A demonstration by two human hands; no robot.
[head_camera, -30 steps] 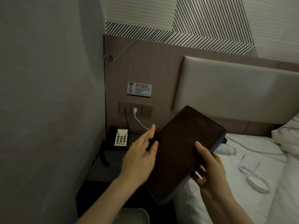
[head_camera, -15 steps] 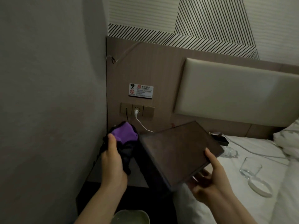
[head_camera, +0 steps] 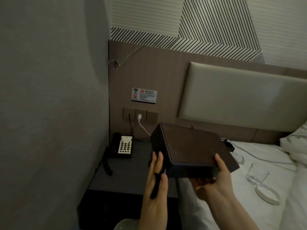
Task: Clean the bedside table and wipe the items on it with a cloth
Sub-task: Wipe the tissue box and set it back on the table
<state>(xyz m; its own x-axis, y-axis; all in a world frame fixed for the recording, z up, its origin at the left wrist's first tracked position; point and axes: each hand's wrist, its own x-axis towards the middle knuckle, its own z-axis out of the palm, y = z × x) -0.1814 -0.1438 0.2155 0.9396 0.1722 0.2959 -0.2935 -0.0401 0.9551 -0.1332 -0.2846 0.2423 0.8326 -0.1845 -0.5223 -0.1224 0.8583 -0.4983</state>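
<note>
A dark brown box (head_camera: 191,146) is held up, tilted, over the right edge of the dark bedside table (head_camera: 126,176). My right hand (head_camera: 214,185) grips its near right corner from below, thumb on the top edge. My left hand (head_camera: 155,188) lies with straight fingers against the box's left side. A dark and purple cloth (head_camera: 155,186) is pinched at my left thumb, and most of it is hidden between hand and box. A black telephone (head_camera: 123,145) with a white keypad sits at the table's back left.
A wall runs close along the table's left side. Sockets with a white plug (head_camera: 140,117) sit on the panel behind. On the white bed at the right lie a glass (head_camera: 256,175), a white saucer (head_camera: 267,195), a cable and a black charger (head_camera: 230,145). A pale bowl (head_camera: 126,224) shows at the bottom edge.
My left hand, which held the cloth bunched up by the telephone, has come right and down against the box's left side. The box has turned flatter, and the telephone is back in view.
</note>
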